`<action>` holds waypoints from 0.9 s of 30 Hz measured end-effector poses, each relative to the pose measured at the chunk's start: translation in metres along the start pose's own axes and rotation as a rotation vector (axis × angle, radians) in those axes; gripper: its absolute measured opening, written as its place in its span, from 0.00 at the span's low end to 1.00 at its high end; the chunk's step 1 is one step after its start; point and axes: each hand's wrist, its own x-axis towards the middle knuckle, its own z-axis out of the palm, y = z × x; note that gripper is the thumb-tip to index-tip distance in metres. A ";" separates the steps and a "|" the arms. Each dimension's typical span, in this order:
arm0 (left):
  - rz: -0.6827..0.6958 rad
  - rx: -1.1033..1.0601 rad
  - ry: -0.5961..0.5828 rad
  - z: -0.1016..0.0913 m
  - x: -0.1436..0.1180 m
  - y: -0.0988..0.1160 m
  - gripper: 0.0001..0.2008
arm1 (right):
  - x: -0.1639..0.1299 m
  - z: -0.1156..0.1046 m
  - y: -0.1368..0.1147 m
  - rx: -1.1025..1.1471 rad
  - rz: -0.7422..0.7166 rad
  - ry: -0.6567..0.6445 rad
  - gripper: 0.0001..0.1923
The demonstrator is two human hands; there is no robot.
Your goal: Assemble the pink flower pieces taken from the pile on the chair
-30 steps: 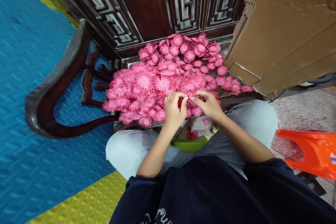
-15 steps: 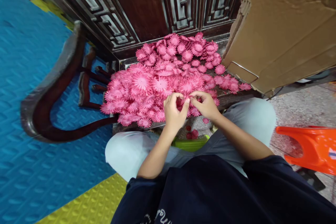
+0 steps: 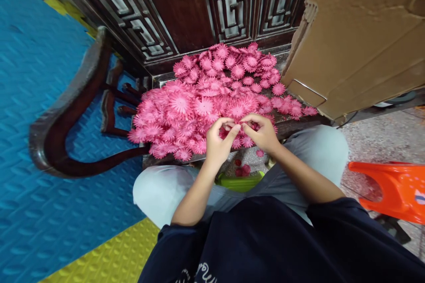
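A large heap of pink artificial flower pieces with fringed petals lies on a dark wooden bench. At the heap's near edge my left hand is closed in a pinch, thumb against curled fingers. Facing it, my right hand pinches too, and the fingertips of both nearly meet. A small bit of pink shows between them, seemingly a flower piece; most of it is hidden by the fingers. Loose pink flowers lie just below the hands, at the bench's edge.
A curved wooden armrest is at the left, above blue floor mats. A big cardboard box stands on the right. Between my knees is a light green object, with pink pieces on the floor. An orange plastic stool stands at right.
The two hands stay pinched together in almost the same place, with slight finger movement. My view has shifted a little; the heap looks unchanged.
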 end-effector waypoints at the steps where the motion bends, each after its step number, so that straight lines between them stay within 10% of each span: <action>1: -0.016 -0.004 0.005 0.000 0.000 0.000 0.09 | 0.000 0.000 0.000 -0.003 -0.007 0.000 0.04; 16: -0.378 -0.504 -0.075 -0.004 0.010 -0.008 0.08 | 0.000 -0.001 0.001 -0.022 -0.037 -0.024 0.04; 27: -0.057 -0.050 0.044 0.001 0.000 -0.004 0.05 | -0.004 0.003 0.002 0.049 0.014 -0.045 0.05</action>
